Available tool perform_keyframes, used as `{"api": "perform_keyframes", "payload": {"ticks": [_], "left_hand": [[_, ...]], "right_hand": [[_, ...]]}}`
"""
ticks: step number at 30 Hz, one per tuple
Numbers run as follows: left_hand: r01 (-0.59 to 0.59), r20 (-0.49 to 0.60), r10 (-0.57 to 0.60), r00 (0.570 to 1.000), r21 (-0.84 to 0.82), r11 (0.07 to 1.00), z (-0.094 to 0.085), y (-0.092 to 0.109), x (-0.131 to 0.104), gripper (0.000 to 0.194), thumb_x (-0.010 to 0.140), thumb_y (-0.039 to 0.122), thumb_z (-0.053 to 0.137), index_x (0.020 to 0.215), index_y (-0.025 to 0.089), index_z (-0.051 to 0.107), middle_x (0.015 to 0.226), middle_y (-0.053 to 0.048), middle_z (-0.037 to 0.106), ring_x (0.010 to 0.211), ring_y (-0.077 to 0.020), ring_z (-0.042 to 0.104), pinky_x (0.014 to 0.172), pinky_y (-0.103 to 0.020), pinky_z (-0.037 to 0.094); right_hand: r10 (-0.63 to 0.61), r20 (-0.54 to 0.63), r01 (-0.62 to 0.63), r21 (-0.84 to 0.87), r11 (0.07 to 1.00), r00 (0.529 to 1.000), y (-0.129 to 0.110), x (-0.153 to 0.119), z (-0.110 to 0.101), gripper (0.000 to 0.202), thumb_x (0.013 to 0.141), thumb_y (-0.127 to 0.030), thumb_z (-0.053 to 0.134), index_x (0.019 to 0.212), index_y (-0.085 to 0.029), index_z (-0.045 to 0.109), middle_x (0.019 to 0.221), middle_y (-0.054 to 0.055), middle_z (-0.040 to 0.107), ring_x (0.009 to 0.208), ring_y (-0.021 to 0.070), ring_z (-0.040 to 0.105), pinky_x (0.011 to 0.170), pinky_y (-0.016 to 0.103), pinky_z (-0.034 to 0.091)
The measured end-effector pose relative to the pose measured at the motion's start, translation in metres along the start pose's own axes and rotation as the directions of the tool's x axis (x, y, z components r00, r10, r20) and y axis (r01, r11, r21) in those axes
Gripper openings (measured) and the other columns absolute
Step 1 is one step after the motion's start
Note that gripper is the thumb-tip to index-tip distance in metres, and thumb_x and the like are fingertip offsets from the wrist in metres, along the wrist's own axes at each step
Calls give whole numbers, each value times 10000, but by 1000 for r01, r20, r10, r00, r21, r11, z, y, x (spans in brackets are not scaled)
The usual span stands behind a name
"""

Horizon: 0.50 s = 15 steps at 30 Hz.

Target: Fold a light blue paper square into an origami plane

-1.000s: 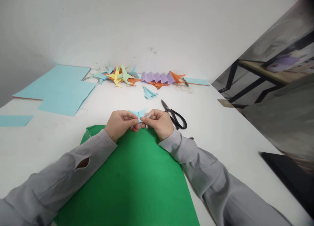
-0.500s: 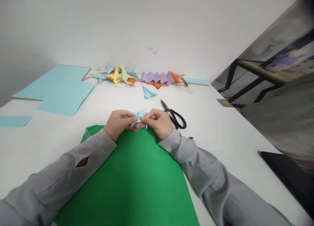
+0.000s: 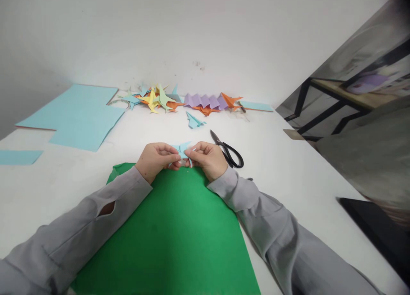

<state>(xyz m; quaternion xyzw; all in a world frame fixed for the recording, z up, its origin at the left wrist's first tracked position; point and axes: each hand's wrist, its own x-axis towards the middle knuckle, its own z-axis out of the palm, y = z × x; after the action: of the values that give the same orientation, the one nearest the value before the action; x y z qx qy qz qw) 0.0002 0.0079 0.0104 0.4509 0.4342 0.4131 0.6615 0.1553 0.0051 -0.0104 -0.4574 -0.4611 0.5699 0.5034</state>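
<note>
A small light-blue folded paper piece (image 3: 183, 148) with pointed tips is pinched between both hands, over the far edge of a green sheet (image 3: 173, 226). My left hand (image 3: 156, 160) grips its left side with thumb and fingers. On the other side my right hand (image 3: 208, 159) is closed on it, thumb on top. The fingers hide much of the folds. Black-handled scissors (image 3: 233, 155) lie just past my right hand, blades pointing away. Farther back rests another light-blue folded paper piece (image 3: 194, 121).
Against the wall lies a pile of yellow, green, blue and orange folded paper shapes (image 3: 156, 99). Beside it sits a purple zigzag-folded strip (image 3: 205, 101). Light-blue sheets (image 3: 80, 111) and a blue strip (image 3: 19, 157) are at left. A black flat object (image 3: 374, 226) is at the right edge.
Both hands stay on the light-blue paper piece. My left fingertips and thumb have shifted slightly left, a little apart from the right ones. The rest looks the same.
</note>
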Motion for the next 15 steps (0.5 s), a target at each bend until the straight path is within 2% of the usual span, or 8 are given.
{"api": "perform_keyframes", "payload": {"ticks": [15], "left_hand": [[5,-6,-5,1000,2,1000,0,0,0,213,501,163,728,627,106,566,452,-7,598,444,-123,575,477,-252,487]], "right_hand": [[-36,-27,35,-36,999,999,-1,-1,2,331,466,-357,788,559,-176,527,432,-20,600,425,128,578,427,236,447]]}}
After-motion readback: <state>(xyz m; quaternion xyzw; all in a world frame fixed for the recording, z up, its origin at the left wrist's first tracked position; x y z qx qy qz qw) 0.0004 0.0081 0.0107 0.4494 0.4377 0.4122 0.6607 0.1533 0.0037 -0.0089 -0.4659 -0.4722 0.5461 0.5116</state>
